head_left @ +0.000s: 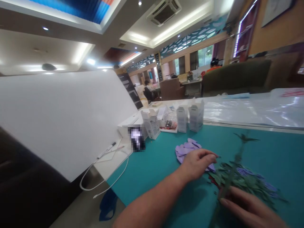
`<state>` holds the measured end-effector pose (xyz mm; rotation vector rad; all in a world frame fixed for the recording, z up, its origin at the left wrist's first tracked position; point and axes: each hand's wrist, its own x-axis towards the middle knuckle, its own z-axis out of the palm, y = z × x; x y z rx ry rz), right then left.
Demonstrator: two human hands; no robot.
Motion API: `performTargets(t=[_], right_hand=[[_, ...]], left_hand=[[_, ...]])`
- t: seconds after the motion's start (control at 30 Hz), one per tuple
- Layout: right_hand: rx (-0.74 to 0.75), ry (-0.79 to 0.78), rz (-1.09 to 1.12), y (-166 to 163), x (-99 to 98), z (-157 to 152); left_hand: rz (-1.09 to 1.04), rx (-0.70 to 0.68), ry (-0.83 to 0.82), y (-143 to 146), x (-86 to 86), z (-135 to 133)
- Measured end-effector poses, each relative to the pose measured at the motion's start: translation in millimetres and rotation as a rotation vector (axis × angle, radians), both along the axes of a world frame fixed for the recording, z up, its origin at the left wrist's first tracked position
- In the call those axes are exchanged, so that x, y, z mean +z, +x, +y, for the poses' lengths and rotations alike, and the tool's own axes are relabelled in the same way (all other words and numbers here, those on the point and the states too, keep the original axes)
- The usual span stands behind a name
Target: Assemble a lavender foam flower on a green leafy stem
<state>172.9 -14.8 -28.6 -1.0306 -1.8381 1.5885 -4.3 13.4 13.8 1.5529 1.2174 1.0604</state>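
Observation:
My right hand (249,205) is closed round a green artificial flower stem (231,174), which stands tilted and blurred, with small pointed leaves at its top. My left hand (198,163) reaches over the mat with thumb and forefinger pinched together. A tiny dark tip shows at those fingers, too small to name. Under and behind the left hand lie purple petal pieces (186,148). Beyond the stem, a heap of green leaves (253,183) is mixed with purple-blue pieces, partly hidden by the right hand. Something red peeks out at the heap's left edge.
A teal mat (156,171) covers the table. White boxes (182,118) and a small tray (169,128) line its back edge. To the left are a white board (64,117), a marker (106,150) and a white cable (123,177). Clear plastic sheeting (254,109) lies behind.

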Motion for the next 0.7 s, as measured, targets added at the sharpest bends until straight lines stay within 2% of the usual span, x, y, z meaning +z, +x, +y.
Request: performTargets(t=[0.13, 0.33, 0.43, 0.6, 0.7], right_hand=[[0.011, 0.024, 0.087, -5.2, 17.3, -7.3], [-0.055, 0.015, 0.176, -9.5, 6.1, -5.9], [-0.06, -0.01, 0.139, -8.5, 4.2, -4.2], [-0.105, -0.1, 0.172, -2.5, 13.3, 2.9], [-0.187, -0.093, 0.176, 1.7, 17.1, 7.2]], left_hand=[[-0.084, -0.076, -0.076, 23.3, 7.1, 1.0], [-0.185, -0.119, -0.147, 39.1, 12.5, -1.6], [-0.258, -0.115, -0.19, 39.9, 13.4, -4.3], [-0.355, -0.12, -0.207, 31.1, 20.4, -3.6], [-0.237, -0.103, -0.124, 24.8, 24.5, -2.8]])
